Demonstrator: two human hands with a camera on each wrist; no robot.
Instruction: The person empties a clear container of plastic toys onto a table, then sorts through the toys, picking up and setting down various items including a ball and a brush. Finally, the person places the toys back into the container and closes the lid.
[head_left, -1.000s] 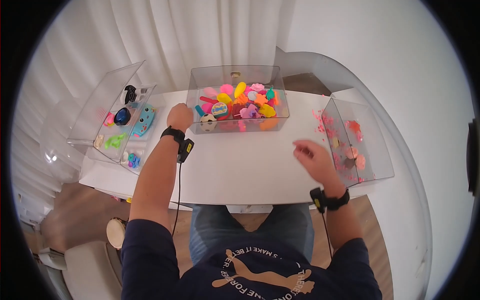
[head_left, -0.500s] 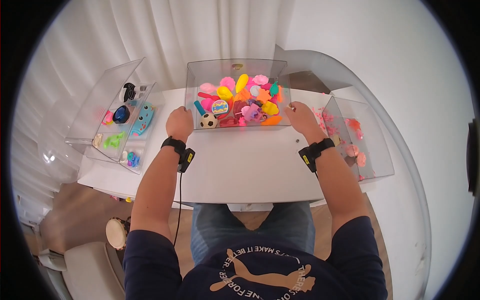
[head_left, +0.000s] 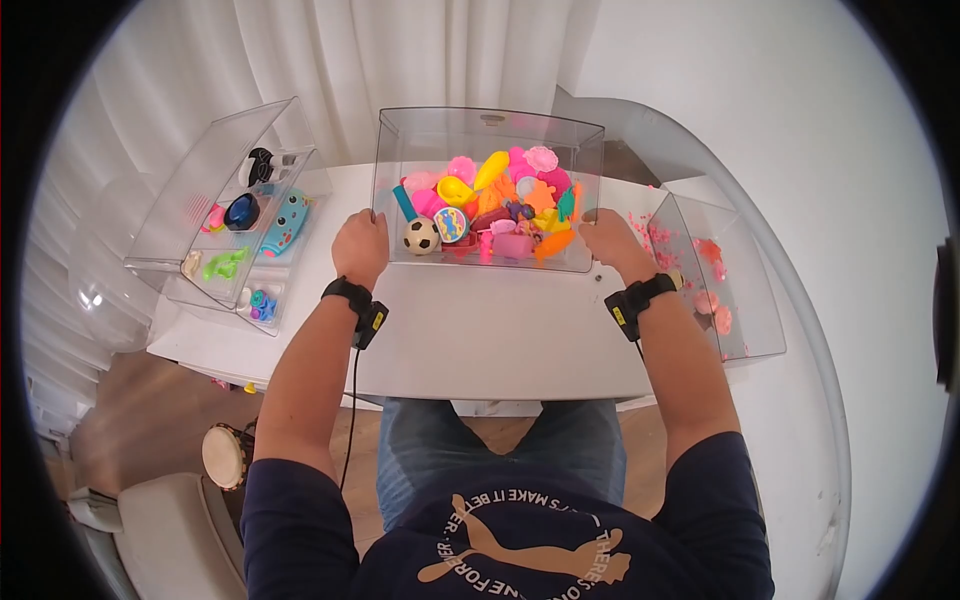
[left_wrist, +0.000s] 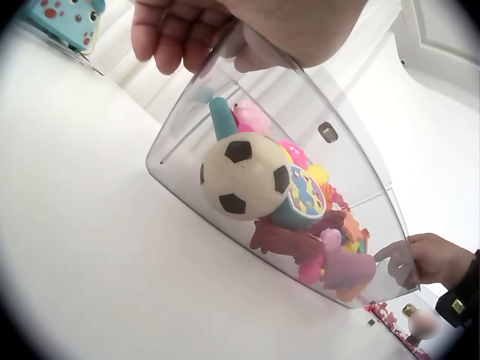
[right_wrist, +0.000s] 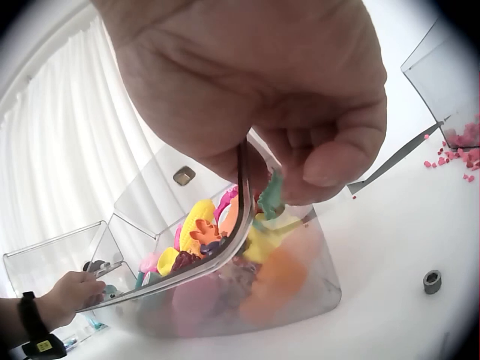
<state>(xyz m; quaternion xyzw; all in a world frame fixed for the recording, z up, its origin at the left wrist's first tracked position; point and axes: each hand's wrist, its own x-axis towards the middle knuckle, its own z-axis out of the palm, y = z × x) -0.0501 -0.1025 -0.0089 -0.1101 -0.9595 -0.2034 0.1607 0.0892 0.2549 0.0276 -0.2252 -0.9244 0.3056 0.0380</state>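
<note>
A clear plastic bin [head_left: 440, 130] full of colourful toys stands in front of the person. My left hand [head_left: 360, 245] grips its left side near the front corner, and in the left wrist view its fingers [left_wrist: 176, 45] lie outside the wall. On the opposite side, my right hand [head_left: 615, 243] holds the rim, fingers curled over it in the right wrist view. Inside, a small soccer ball [head_left: 421, 237] lies at the front left beside a patterned round toy [head_left: 452, 226]. A yellow piece [head_left: 491, 170], an orange piece [head_left: 555, 245] and several pink ones are heaped behind and right of them.
A clear divided organizer [head_left: 205, 180] with a blue toy [head_left: 288, 222] stands at the left of the white table [head_left: 480, 345]. At the right is another clear bin [head_left: 745, 290], with pink bits scattered around it. A small grey ring [right_wrist: 433, 282] lies near my right hand.
My right hand has moved from the right bin to the middle bin's right side and taken hold. The middle bin has shifted slightly, and its toys have slid about. The left hand stays at its side.
</note>
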